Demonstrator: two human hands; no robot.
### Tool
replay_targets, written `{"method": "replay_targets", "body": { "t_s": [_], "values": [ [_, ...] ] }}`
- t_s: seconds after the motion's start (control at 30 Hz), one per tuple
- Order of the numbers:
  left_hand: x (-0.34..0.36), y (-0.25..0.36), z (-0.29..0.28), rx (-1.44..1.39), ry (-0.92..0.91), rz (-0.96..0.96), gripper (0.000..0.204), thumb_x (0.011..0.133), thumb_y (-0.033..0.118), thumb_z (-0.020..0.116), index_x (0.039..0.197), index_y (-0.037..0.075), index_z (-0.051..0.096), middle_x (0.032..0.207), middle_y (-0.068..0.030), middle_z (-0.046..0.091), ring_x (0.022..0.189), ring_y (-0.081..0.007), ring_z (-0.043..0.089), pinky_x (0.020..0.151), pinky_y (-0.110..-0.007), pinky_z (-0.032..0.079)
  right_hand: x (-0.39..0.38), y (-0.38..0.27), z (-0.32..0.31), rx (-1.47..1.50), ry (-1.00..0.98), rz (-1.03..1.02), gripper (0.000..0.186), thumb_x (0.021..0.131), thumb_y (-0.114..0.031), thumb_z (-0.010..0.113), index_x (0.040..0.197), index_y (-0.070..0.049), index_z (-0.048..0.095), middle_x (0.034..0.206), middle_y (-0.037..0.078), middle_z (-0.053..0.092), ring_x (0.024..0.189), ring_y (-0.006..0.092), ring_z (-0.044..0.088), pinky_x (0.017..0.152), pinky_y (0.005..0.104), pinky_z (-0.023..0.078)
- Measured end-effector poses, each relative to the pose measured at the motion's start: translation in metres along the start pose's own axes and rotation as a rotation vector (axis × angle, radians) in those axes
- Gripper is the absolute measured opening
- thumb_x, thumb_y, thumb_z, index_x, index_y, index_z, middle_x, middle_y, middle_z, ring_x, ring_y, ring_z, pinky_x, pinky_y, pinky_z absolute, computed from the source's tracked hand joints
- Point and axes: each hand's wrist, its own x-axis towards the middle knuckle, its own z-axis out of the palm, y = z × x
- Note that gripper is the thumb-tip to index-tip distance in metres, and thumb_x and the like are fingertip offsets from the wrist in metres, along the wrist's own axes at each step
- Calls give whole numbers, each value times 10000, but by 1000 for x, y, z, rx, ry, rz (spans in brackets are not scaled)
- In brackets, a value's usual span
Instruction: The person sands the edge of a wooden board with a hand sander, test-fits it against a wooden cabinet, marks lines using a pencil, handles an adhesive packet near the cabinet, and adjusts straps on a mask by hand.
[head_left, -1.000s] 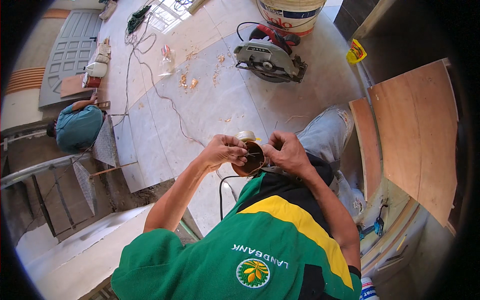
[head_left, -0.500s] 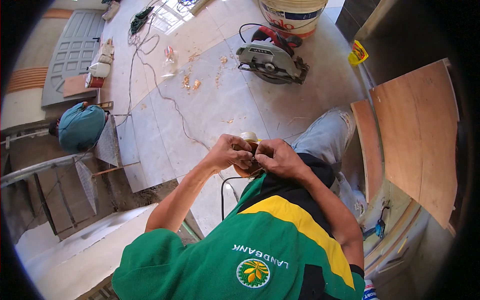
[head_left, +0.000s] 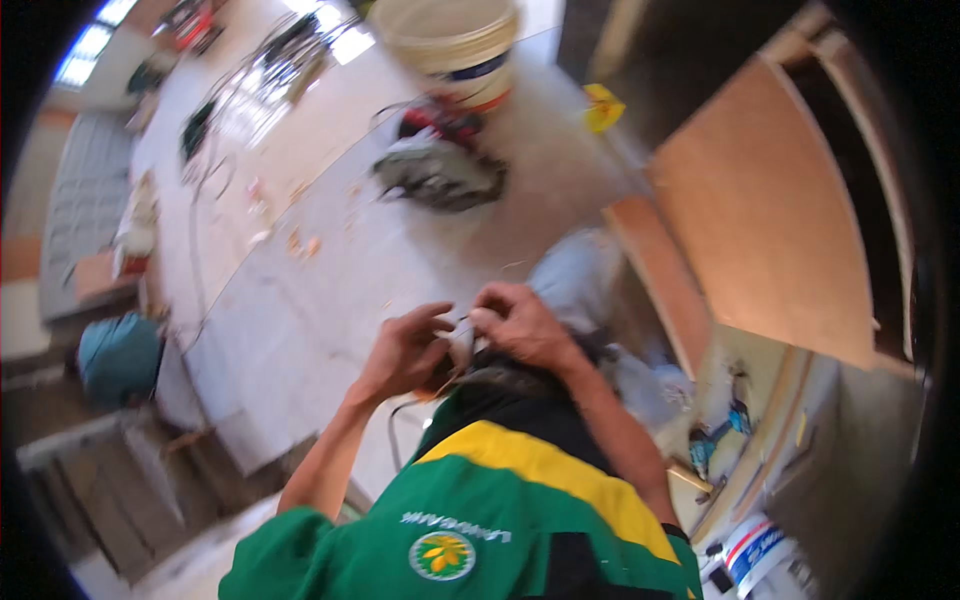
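Observation:
Both hands are close together in front of my lap. My left hand [head_left: 408, 348] has its fingers apart and slightly curled, with nothing visible gripped in them. A hand's width to its right, my right hand [head_left: 522, 326] is closed, thumb against the bent fingers; what it pinches, if anything, is too small and blurred to make out. Between and below the hands shows a whitish, blurred thing [head_left: 462, 342] with a brownish part under it, mostly hidden by my left hand.
On the tiled floor ahead stand a circular saw [head_left: 440, 165] and a large white bucket [head_left: 447, 45]. Wood shavings [head_left: 298, 243] and cords lie to the left. Plywood sheets [head_left: 765, 210] lean at right, near a cordless drill [head_left: 705, 450]. A person in teal [head_left: 120, 355] crouches far left.
The view has swung to the right, blurring the scene. My hands, which met over a round brown thing, have drawn apart, and the left fingers have spread.

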Motion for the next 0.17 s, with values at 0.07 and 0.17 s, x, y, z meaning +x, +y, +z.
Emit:
{"method": "replay_targets", "body": {
  "t_s": [0.07, 0.17],
  "values": [
    [11, 10, 4, -34, -37, 72, 226, 830, 27, 678, 1049, -19, 705, 925, -171, 738, 854, -217, 715, 796, -336, 559, -5, -4, -13, 60, 42, -35, 190, 951, -206, 639, 932, -17, 622, 757, 14, 613, 658, 82, 585, 607, 245, 503],
    [41, 16, 20, 158, -92, 289, 240, 821, 59, 731, 1058, 22, 734, 919, -158, 745, 907, -236, 728, 835, -322, 552, -21, -7, -32, 149, 132, -68, 156, 935, -179, 642, 931, -23, 652, 736, 46, 644, 670, 134, 617, 639, 303, 518]
  ]
}}
